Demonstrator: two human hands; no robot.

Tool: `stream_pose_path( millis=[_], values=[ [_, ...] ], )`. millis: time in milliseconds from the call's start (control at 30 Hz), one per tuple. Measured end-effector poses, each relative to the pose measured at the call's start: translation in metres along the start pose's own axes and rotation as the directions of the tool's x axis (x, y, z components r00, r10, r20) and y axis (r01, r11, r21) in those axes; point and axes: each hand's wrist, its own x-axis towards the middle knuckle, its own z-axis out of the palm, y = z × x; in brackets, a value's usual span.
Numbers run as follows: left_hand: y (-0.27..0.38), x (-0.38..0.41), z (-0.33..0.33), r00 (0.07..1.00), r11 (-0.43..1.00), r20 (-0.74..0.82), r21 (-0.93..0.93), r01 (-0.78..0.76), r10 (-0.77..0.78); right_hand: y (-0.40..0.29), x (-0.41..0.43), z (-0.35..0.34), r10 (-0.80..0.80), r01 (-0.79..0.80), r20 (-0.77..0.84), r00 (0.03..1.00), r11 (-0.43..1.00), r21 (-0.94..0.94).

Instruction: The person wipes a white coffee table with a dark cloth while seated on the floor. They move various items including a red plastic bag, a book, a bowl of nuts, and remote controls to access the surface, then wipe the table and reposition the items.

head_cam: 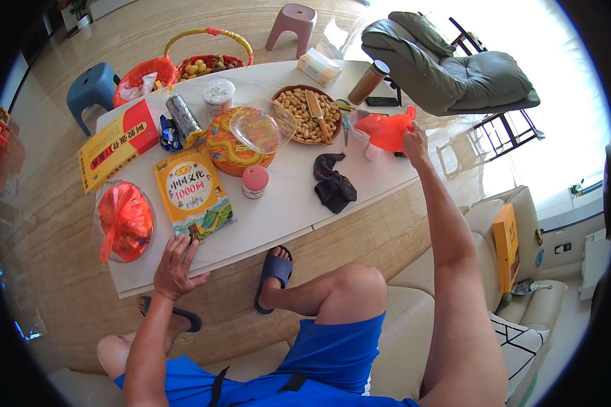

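My right hand (414, 144) grips one end of a red plastic bag (384, 131) near the right end of the white table (280, 224). A clear plastic bowl (359, 124) is partly hidden behind the bag. My left hand (177, 269) is at the table's front edge, fingertips touching the lower edge of a yellow book (191, 191), palm down and fingers apart. Left of the book, a tied red plastic bag (126, 219) sits in a clear dish. Dark crumpled cloth (334, 185) lies between my hands, with a pink-lidded jar (255, 181) farther left.
A peanut bowl (295, 109) with an orange-handled knife (317, 112) on it stands mid-table. Around it are a round dragon-patterned tin (229, 157), a tissue box (320, 67), a brown tumbler (368, 82) and a yellow-red carton (117, 145). A grey armchair (438, 66) stands beyond the right end.
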Motion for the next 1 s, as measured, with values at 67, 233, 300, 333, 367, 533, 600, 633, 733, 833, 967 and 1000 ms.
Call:
stream_pose_path(
  millis=[67, 233, 300, 333, 367, 533, 600, 633, 733, 833, 967, 1000],
  values=[
    [0.0, 0.0, 0.002, 1.0, 1.0, 0.0, -0.013, -0.003, 0.003, -0.008, 0.005, -0.006, 0.03, -0.027, -0.016, 0.999, 0.988, 0.155],
    [-0.004, -0.001, 0.003, 1.0, 0.999, 0.014, -0.043, 0.01, -0.009, -0.098, -0.01, -0.015, -0.001, 0.03, -0.075, 0.997, 0.917, 0.399],
    [-0.002, 0.002, 0.001, 1.0, 0.999, 0.005, -0.037, -0.001, 0.001, -0.132, -0.015, -0.013, -0.033, 0.081, -0.1, 0.994, 0.839, 0.538],
    [0.0, 0.005, 0.0, 1.0, 0.999, -0.001, -0.037, -0.012, 0.012, -0.144, -0.013, -0.01, -0.055, 0.108, -0.111, 0.992, 0.819, 0.563],
    [-0.001, 0.003, -0.002, 1.0, 0.999, 0.004, -0.033, -0.009, 0.009, -0.169, -0.016, -0.002, -0.059, 0.134, -0.138, 0.989, 0.762, 0.634],
    [-0.002, 0.0, -0.004, 1.0, 1.0, 0.005, -0.025, 0.0, 0.0, -0.276, -0.041, 0.014, -0.187, 0.254, -0.172, 0.967, 0.695, 0.673],
    [-0.003, -0.002, -0.005, 1.0, 1.0, 0.007, -0.027, 0.006, -0.006, -0.296, -0.064, 0.026, -0.372, 0.443, -0.243, 0.896, 0.785, 0.432],
    [-0.003, 0.0, -0.003, 1.0, 0.999, 0.003, -0.035, 0.001, -0.001, -0.293, -0.068, 0.04, -0.544, 0.632, -0.321, 0.775, 0.686, 0.361],
    [-0.001, 0.001, -0.001, 1.0, 0.999, 0.008, -0.044, 0.003, -0.003, -0.27, -0.095, 0.069, -0.751, 0.76, -0.127, 0.648, 0.625, 0.179],
    [0.002, 0.005, -0.001, 0.999, 0.998, 0.013, -0.049, 0.029, -0.029, -0.252, -0.112, 0.077, -0.682, 0.656, 0.073, 0.728, 0.724, 0.214],
    [0.001, 0.001, 0.002, 1.0, 0.999, 0.0, -0.045, 0.022, -0.022, -0.249, -0.126, 0.066, -0.653, 0.624, 0.065, 0.754, 0.745, 0.235],
    [0.001, 0.001, 0.001, 1.0, 0.999, 0.004, -0.04, 0.019, -0.019, -0.249, -0.13, 0.059, -0.663, 0.636, 0.029, 0.748, 0.729, 0.253]
  ],
)
